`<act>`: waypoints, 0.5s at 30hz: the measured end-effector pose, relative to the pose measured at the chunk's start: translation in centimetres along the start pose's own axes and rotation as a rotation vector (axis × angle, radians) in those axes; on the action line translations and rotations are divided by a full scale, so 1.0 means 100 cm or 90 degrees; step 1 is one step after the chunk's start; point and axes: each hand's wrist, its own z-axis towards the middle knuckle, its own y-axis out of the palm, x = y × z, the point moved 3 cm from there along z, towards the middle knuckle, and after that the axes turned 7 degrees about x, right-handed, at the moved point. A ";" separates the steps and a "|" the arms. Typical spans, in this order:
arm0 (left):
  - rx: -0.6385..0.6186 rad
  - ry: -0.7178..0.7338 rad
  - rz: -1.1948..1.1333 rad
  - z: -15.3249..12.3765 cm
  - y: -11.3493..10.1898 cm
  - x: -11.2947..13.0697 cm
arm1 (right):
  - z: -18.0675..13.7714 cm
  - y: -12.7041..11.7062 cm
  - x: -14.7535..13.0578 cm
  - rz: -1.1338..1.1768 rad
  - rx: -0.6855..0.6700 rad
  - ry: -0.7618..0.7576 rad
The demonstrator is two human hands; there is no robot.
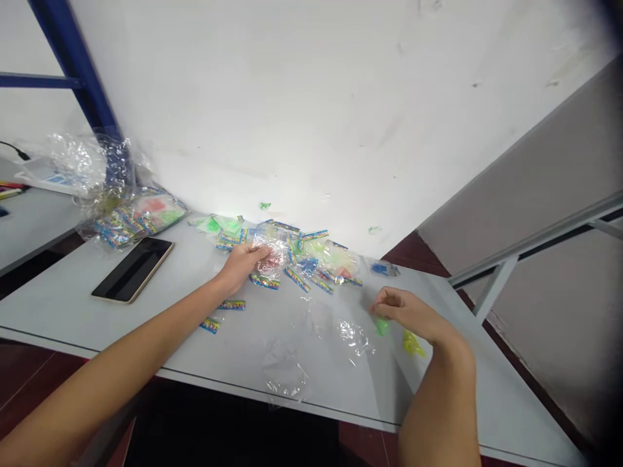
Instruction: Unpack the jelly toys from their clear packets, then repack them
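Note:
My left hand [244, 264] is closed on the edge of a small clear packet [270, 251] with something red inside and a colourful printed strip. More such packets [335, 256] lie heaped beyond it, with green, blue and orange contents showing. On the right, my right hand [396, 306] is curled with its fingertips together, low over the table. A small green piece [382, 326] shows just under those fingers; whether they grip it is hidden. Close to the right wrist lies a yellow piece [413, 344]. Loose clear wrappers [354, 337] lie between my arms.
A black-screened phone [132, 269] lies on the grey table [204, 363] at left. Behind it is a large clear bag [146, 214] filled with packets, beside a blue metal post [92, 84]. A white wall [311, 117] closes the back. Loose printed strips [232, 305] lie near my left forearm.

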 end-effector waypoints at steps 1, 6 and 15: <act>0.002 0.001 0.002 0.000 0.001 0.000 | 0.000 0.001 -0.001 0.000 0.000 0.002; -0.006 0.076 0.207 -0.006 -0.010 0.019 | 0.003 0.006 0.002 0.019 -0.012 0.027; -0.104 0.156 0.673 0.001 -0.065 0.046 | 0.003 0.006 -0.001 0.010 0.019 -0.029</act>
